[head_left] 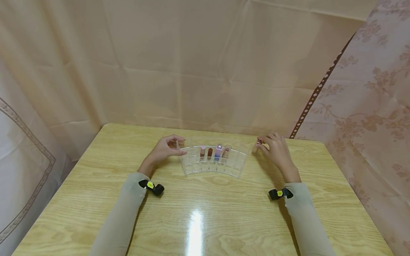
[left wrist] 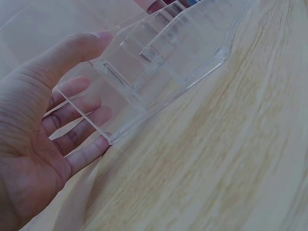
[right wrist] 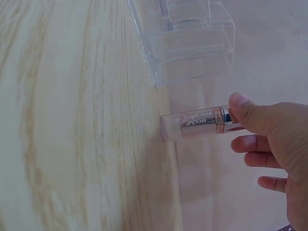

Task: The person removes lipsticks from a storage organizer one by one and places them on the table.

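Observation:
A curved, stepped clear lipstick organizer (head_left: 212,172) stands on the table. My left hand (head_left: 164,147) grips its left end, the thumb on the front side and the other fingers spread behind the clear wall (left wrist: 108,113). To the right of the organizer, my right hand (head_left: 277,149) pinches a lipstick (right wrist: 197,121) between thumb and forefinger at its shiny reddish end. The tube's clear end, lettered "EFOLAR avocado", points down toward the tabletop. Inside the organizer stand a pink-capped lipstick (head_left: 203,149), a dark red one (head_left: 210,153), a purple-and-blue one (head_left: 218,152) and a clear-capped one (head_left: 226,150).
The wood-grain table (head_left: 224,213) has its back edge just behind the organizer. A beige curtain (head_left: 205,71) hangs there, and a floral cloth (head_left: 368,106) on the right. Each wrist carries a black strap camera (head_left: 157,189).

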The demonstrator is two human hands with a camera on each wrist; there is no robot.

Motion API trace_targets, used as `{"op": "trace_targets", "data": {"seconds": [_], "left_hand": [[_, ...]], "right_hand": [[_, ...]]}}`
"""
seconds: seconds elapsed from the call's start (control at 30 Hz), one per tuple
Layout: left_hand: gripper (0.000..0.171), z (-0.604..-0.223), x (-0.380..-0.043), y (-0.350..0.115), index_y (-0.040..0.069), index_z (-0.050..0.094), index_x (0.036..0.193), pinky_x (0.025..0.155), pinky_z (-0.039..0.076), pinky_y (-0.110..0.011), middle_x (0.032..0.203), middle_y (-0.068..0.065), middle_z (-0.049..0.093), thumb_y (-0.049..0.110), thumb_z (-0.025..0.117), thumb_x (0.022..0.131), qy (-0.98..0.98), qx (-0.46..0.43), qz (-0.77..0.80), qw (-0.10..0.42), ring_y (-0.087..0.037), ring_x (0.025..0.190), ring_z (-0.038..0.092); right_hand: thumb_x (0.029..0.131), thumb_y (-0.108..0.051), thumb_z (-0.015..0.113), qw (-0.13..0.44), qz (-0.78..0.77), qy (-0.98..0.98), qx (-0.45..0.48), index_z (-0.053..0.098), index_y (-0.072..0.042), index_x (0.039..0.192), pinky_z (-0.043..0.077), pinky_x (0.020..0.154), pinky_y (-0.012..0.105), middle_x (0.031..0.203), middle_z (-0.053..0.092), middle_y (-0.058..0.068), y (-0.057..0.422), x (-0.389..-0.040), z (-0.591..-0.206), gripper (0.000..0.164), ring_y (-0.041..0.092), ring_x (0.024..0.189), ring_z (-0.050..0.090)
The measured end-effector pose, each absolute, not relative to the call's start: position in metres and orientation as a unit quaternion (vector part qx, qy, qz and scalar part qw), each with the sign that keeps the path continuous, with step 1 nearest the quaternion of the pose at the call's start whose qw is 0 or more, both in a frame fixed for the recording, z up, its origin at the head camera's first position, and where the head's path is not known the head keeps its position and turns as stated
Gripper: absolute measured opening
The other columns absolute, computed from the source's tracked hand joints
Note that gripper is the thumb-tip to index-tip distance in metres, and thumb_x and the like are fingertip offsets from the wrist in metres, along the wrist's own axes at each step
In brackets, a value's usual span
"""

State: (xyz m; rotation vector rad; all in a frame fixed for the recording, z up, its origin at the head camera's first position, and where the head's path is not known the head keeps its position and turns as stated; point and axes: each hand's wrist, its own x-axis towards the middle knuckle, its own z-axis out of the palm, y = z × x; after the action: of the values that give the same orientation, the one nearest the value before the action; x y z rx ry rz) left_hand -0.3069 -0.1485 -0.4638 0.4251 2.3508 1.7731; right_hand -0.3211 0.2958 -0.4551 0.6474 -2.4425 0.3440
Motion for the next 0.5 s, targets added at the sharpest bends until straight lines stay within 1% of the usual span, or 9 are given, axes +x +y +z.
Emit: {"op": "trace_targets", "data": {"seconds": [0.3,0.4,0.5], "left_hand": [[0.058,-0.464,-0.307,-0.149,-0.003,0.060,0.135,0.083,0.048,-0.027,0.131,-0.028,0.062,0.012,0.084,0.084,0.790,0.147,0.590,0.082,-0.022,0.099,0.059],[0.057,-0.463,-0.306,-0.149,-0.003,0.061,0.134,0.083,0.048,-0.028,0.130,-0.026,0.064,0.012,0.084,0.084,0.792,0.146,0.587,0.079,-0.023,0.099,0.059],[0.058,-0.475,-0.314,-0.151,0.001,0.062,0.135,0.084,0.048,-0.028,0.129,-0.023,0.065,0.014,0.085,0.084,0.792,0.145,0.588,0.076,-0.023,0.100,0.058]], "right_hand": [[0.080,-0.015,0.085,0.294,0.132,-0.915,0.244,0.077,0.000,0.102,0.044,0.079,0.052,0.090,0.073,0.018,0.295,-0.321,-0.456,0.028,0.037,0.088,0.057],[0.080,-0.015,0.085,0.293,0.135,-0.914,0.245,0.077,0.001,0.104,0.044,0.080,0.052,0.091,0.073,0.019,0.296,-0.321,-0.456,0.030,0.037,0.088,0.057],[0.080,-0.014,0.085,0.293,0.136,-0.914,0.246,0.077,0.001,0.105,0.044,0.081,0.053,0.091,0.073,0.019,0.296,-0.321,-0.456,0.031,0.037,0.088,0.058]]}}
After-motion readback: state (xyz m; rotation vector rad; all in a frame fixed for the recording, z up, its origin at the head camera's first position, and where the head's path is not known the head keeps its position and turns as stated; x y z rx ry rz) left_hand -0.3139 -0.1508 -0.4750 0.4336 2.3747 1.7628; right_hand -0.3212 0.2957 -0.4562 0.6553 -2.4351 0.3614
